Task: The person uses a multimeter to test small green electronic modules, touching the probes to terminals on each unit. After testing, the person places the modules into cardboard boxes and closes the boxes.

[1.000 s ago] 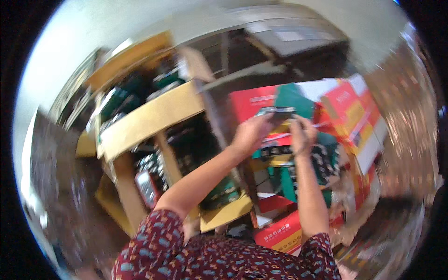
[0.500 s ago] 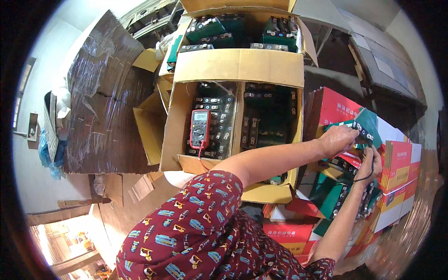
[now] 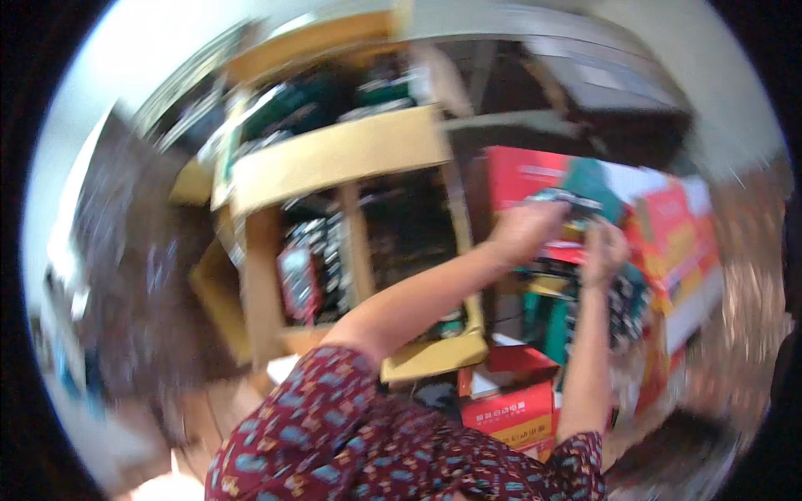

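Observation:
Blur softens the whole view. At the right, my left hand (image 3: 533, 230) is closed at the terminal end of a green battery pack (image 3: 595, 188); what its fingers hold is hidden. My right hand (image 3: 606, 250) is just right of it, fingers pinched near the same end. Half a second ago a black test lead showed looping from that hand; now it is smeared. A red multimeter (image 3: 298, 280) with a pale screen rests on battery packs in the left compartment of an open cardboard box (image 3: 342, 159). More green battery packs (image 3: 547, 321) sit below my hands.
Red, white and yellow printed cartons (image 3: 672, 225) stand by my right hand, with another red carton (image 3: 510, 417) nearer me. Behind the open box is a second box holding green packs. A large plastic-wrapped stack (image 3: 142, 259) rises at the left.
The whole view has swung, so the boxes, multimeter and hands sit further left in the picture. Both hands stay at the same green battery pack.

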A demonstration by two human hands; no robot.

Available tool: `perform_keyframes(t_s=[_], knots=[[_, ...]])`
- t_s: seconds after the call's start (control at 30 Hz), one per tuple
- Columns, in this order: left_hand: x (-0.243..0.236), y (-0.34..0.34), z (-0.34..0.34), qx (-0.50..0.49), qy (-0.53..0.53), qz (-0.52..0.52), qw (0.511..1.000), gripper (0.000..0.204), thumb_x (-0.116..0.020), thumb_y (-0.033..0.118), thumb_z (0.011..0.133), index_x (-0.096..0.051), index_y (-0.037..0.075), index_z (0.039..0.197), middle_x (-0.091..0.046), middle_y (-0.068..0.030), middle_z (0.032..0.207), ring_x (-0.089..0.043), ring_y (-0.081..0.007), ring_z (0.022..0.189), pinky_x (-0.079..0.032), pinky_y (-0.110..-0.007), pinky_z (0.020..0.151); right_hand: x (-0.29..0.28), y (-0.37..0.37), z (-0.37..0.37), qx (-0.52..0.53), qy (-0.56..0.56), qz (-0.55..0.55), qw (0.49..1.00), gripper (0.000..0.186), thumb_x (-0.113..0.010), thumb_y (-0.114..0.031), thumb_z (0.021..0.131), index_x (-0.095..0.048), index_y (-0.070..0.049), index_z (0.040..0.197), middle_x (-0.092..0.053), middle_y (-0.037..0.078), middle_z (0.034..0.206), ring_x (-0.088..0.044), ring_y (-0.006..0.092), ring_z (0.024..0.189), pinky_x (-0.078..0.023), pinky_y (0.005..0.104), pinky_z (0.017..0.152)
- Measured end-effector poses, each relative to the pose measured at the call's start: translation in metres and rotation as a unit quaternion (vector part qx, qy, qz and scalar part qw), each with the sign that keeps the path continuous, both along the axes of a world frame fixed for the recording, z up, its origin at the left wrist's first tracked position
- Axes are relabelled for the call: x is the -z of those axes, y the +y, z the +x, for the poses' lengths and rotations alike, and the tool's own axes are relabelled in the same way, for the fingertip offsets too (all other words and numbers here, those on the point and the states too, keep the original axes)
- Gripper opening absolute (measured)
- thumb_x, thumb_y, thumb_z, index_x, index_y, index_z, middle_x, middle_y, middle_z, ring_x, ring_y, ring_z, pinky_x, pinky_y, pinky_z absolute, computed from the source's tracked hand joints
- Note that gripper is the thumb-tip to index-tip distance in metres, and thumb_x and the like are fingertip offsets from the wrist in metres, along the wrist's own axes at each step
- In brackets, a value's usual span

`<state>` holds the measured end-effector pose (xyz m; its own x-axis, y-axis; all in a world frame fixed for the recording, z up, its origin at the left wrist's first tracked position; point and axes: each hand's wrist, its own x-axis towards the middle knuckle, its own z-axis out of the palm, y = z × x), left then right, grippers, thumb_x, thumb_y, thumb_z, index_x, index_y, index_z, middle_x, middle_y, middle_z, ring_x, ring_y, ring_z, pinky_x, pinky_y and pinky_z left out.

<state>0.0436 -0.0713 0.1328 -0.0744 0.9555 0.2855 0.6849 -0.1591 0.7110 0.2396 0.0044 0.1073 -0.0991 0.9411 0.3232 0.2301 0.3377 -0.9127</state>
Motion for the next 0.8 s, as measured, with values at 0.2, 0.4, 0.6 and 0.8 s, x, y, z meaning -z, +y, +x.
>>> perform_keyframes(t_s=[0.2, 0.4, 0.6, 0.8], knots=[[0.016, 0.007, -0.009, -0.016, -0.013, 0.099, 0.995, 0.037, -0.064, 0.008, 0.093, -0.065, 0.008, 0.13, -0.07, -0.0192, 0.104, -0.069, -0.0364, 0.097, -0.055, -0.045, 0.085, -0.033, -0.014, -0.022, 0.04, -0.004, 0.059, 0.997, 0.026, -0.069, -0.014, 0.096, -0.071, 0.003, 0.116, -0.074, 0.013, 0.105, -0.069, 0.0172, 0.094, -0.055, 0.0327, 0.084], [-0.005, -0.006, -0.009, -0.016, 0.011, 0.147, 0.989, 0.036, -0.068, 0.007, 0.093, -0.064, 0.006, 0.129, -0.069, -0.0179, 0.104, -0.071, -0.0315, 0.09, -0.056, -0.04, 0.079, -0.061, -0.09, -0.005, 0.074, 0.079, 0.076, 0.991, 0.031, -0.066, -0.011, 0.101, -0.063, 0.005, 0.127, -0.074, 0.013, 0.105, -0.072, 0.0177, 0.092, -0.057, 0.0311, 0.082], [-0.048, -0.068, 0.021, 0.185, -0.079, 0.204, 0.958, 0.037, -0.077, 0.0, 0.08, -0.064, 0.005, 0.114, -0.069, -0.0133, 0.096, -0.069, -0.0315, 0.083, -0.056, -0.04, 0.073, -0.072, -0.182, 0.0, 0.085, 0.27, -0.098, 0.954, 0.037, -0.052, -0.023, 0.109, -0.056, 0.003, 0.134, -0.073, 0.017, 0.11, -0.073, 0.0198, 0.095, -0.06, 0.0329, 0.084], [-0.038, -0.108, 0.043, 0.315, -0.048, 0.177, 0.931, 0.051, -0.083, 0.009, 0.076, -0.063, 0.005, 0.122, -0.066, -0.015, 0.117, -0.067, -0.0358, 0.1, -0.056, -0.043, 0.082, -0.074, -0.229, 0.01, 0.066, 0.446, -0.28, 0.848, 0.035, -0.062, -0.021, 0.105, -0.06, -0.001, 0.134, -0.065, 0.002, 0.116, -0.063, 0.01, 0.101, -0.055, 0.0263, 0.084]])
